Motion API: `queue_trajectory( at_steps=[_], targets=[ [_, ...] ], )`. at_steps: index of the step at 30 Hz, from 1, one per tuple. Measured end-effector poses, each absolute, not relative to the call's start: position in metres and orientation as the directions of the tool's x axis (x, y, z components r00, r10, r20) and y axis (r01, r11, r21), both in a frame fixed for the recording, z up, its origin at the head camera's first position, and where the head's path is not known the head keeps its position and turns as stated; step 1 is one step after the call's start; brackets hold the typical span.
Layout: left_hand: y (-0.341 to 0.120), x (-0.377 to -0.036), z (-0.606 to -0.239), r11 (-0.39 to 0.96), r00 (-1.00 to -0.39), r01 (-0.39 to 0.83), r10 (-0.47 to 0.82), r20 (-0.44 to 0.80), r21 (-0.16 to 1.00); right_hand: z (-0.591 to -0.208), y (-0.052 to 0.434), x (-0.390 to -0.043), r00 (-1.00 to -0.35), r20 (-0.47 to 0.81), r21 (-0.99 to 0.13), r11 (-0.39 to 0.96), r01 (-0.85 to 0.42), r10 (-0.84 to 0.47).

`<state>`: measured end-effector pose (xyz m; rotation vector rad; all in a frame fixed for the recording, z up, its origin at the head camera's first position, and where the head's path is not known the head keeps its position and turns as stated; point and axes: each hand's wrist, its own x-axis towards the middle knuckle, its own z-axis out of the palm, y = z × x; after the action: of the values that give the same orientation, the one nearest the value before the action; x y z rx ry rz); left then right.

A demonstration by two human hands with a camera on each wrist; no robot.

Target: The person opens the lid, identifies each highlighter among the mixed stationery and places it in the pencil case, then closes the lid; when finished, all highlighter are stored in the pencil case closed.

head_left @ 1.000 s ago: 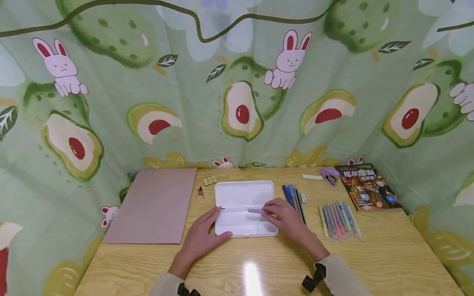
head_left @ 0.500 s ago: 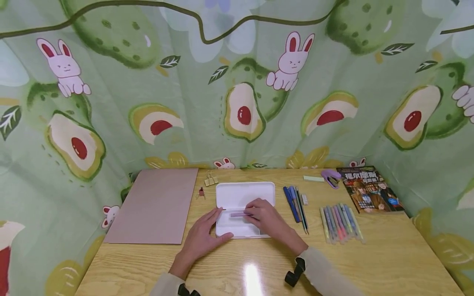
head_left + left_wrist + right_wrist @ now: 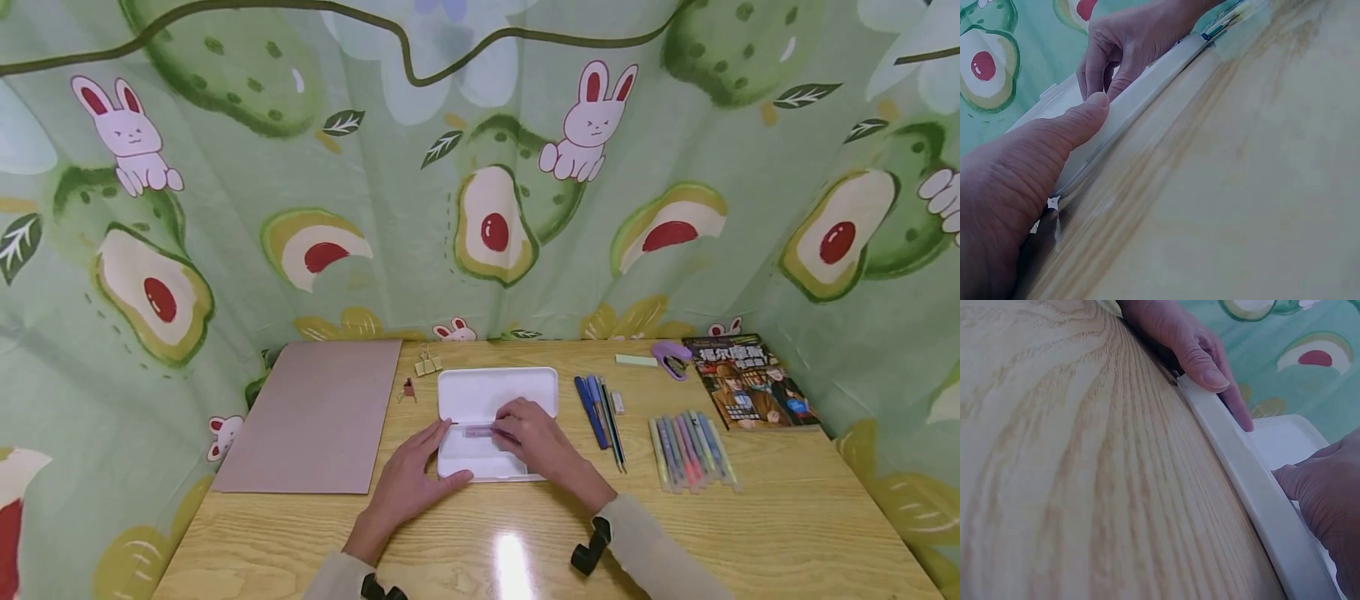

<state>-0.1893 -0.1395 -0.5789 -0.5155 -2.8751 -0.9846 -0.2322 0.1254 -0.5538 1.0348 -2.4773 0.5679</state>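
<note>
Pale wood grain runs across the worktop [image 3: 787, 517] nearest the person, and on it lies an open white pencil case [image 3: 495, 396], its tray toward them and its lid laid back beyond. The left hand [image 3: 408, 483] rests relaxed against the tray's left end, thumb on the near rim, fingers along the side — steadying, not gripping. The right hand [image 3: 543, 446] reaches into the tray, its fingertips pinching a lilac pen [image 3: 477, 432] that lies lengthwise inside. A likely slip: the tray is shallow and light, so a push from the pen hand could skate it along the smooth wood if the left hand eases — or the pen could roll out over the low rim. To the right lie dark blue pens [image 3: 596, 404], then a row of pastel markers [image 3: 692, 450]. Farther back sit a purple stapler [image 3: 670, 358] and a book [image 3: 753, 382] whose cover carries Chinese characters too small to read; a brown board [image 3: 318, 412] lies left.
</note>
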Motion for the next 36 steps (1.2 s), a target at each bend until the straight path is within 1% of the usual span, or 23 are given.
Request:
queue_trajectory(
  at_steps=[3,6,12,14,17,22,24,31,36],
  targets=[
    [-0.139,-0.189,-0.58,0.739,-0.942,0.33,0.295,0.159,0.588,-0.555,0.126,-0.231,-0.654,0.494,-0.209,0.651,-0.729,-0.573],
    [-0.14,-0.189,-0.58,0.738,-0.941,0.334,0.297,0.162,0.586,-0.554,0.129,-0.23,-0.656,0.498,-0.234,0.64,-0.732,-0.567],
    [-0.14,-0.188,-0.58,0.736,-0.937,0.345,0.303,0.173,0.583,-0.551,0.14,-0.222,-0.609,0.574,-0.266,0.579,-0.771,-0.547],
    [-0.14,-0.188,-0.581,0.736,-0.936,0.348,0.306,0.173,0.581,-0.55,0.144,-0.218,-0.606,0.592,-0.275,0.574,-0.771,-0.531],
    [-0.14,-0.188,-0.581,0.736,-0.936,0.348,0.309,0.168,0.581,-0.548,0.152,-0.211,-0.624,0.602,-0.302,0.582,-0.755,-0.498],
    [-0.14,-0.188,-0.58,0.735,-0.939,0.338,0.302,0.162,0.588,-0.545,0.167,-0.2,-0.687,0.581,-0.363,0.616,-0.699,-0.437],
    [-0.139,-0.188,-0.579,0.733,-0.94,0.335,0.302,0.158,0.592,-0.544,0.174,-0.196,-0.703,0.577,-0.373,0.632,-0.68,-0.416],
    [-0.139,-0.189,-0.581,0.73,-0.938,0.341,0.308,0.161,0.592,-0.542,0.201,-0.184,-0.723,0.603,-0.412,0.644,-0.644,-0.337],
    [-0.14,-0.189,-0.585,0.732,-0.937,0.348,0.3,0.181,0.587,-0.542,0.22,-0.177,-0.746,0.61,-0.432,0.677,-0.596,-0.268]
  ],
)
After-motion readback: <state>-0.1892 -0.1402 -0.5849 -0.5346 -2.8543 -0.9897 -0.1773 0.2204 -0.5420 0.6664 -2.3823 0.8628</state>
